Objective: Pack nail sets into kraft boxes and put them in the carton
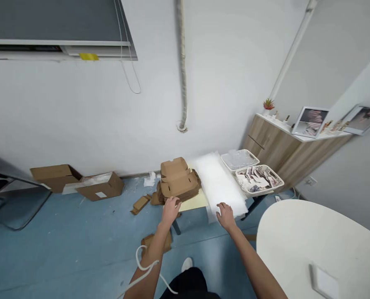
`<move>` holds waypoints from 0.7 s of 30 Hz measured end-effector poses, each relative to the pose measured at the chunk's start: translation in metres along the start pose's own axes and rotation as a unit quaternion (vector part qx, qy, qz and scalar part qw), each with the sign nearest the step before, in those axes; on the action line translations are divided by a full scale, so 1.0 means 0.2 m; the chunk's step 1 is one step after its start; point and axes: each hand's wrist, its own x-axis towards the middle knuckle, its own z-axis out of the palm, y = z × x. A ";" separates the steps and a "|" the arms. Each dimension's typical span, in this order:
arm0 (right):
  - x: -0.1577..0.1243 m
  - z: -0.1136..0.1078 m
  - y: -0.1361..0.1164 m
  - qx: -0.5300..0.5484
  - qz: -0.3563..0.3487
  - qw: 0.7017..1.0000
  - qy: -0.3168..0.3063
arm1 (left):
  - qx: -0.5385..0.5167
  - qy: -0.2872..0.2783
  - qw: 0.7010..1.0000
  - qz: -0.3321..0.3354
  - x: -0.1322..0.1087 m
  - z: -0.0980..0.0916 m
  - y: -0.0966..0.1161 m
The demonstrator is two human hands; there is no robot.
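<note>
My left hand (pixel 170 209) rests with curled fingers on the near edge of a stack of flat brown cardboard boxes (pixel 178 180) on a small yellow-topped table (pixel 197 202). My right hand (pixel 225 214) lies palm down, fingers spread, on the near end of a pile of white foam sheets (pixel 218 182) beside the boxes. Whether the left hand grips a box is unclear.
Two white baskets (pixel 239 159) (pixel 260 178) stand right of the foam. A round white table (pixel 322 249) is at the lower right, a wooden cabinet (pixel 284 149) behind. Open cardboard boxes (pixel 100 187) and scraps lie on the blue floor at the left.
</note>
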 end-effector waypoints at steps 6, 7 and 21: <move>0.32 0.11 -0.45 0.056 -0.118 0.991 0.010 | 0.120 -0.112 0.984 0.064 0.26 -0.14 -0.12; 0.36 0.12 -0.50 0.064 -0.132 0.989 0.010 | 0.127 -0.142 0.980 0.059 0.31 -0.15 -0.13; 0.78 0.02 -0.79 -0.064 -0.127 0.980 -0.139 | 0.035 -0.275 0.959 0.061 0.59 -0.21 -0.31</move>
